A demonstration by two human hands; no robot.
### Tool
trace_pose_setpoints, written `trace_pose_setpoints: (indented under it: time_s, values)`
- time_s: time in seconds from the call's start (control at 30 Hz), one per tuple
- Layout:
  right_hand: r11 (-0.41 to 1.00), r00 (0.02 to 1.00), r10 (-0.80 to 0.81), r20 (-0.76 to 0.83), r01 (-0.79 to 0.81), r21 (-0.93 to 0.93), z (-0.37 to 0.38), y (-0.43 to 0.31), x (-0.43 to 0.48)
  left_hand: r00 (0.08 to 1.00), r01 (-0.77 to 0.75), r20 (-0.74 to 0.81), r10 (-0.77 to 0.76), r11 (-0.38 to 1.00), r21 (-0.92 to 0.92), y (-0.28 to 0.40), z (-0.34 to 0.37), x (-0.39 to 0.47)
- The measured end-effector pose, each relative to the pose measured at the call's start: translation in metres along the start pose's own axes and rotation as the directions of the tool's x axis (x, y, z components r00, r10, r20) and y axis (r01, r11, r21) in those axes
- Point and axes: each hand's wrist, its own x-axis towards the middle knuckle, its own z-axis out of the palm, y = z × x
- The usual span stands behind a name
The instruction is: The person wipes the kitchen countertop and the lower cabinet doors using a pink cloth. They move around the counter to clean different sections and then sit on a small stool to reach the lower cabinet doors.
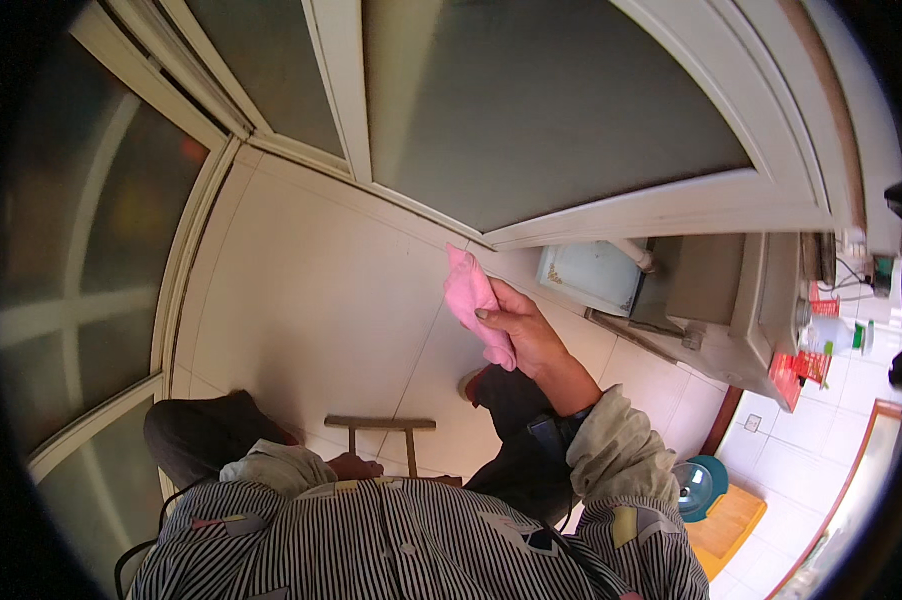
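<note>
My right hand grips a folded pink cloth, thumb on top, held out in front of me above the tiled floor. The cloth's pointed end sticks out past my fingers toward the door frame. Down by my lap, my left hand is partly covered by its sleeve and my striped shirt. It is beside a wooden frame with a crossbar and two uprights, perhaps part of a stool. Whether the left fingers hold that frame is hidden.
A white-framed frosted glass door panel stands ahead, with more glazed panels on the left. To the right are a light-blue panel, a sink unit, a spray bottle, red baskets and a yellow board.
</note>
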Motion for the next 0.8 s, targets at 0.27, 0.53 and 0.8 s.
trace_pose_setpoints:
  time_s: [0.27,0.53,0.8]
  values:
    - [0.956,0.943,-0.293,0.159,0.293,0.025,0.017,0.004,-0.018,0.998,0.060,0.012,-0.063,0.982,0.178,-0.019,-0.009,0.017]
    - [0.966,0.976,-0.216,0.019,0.217,-0.143,0.024,-0.003,0.019,0.972,0.225,-0.017,-0.234,0.909,0.351,0.068,-0.067,-0.028]
    - [0.919,0.920,-0.385,0.080,0.373,0.129,0.034,-0.007,0.010,0.584,0.421,-0.811,-0.018,0.861,0.284,0.152,-0.148,-0.091]
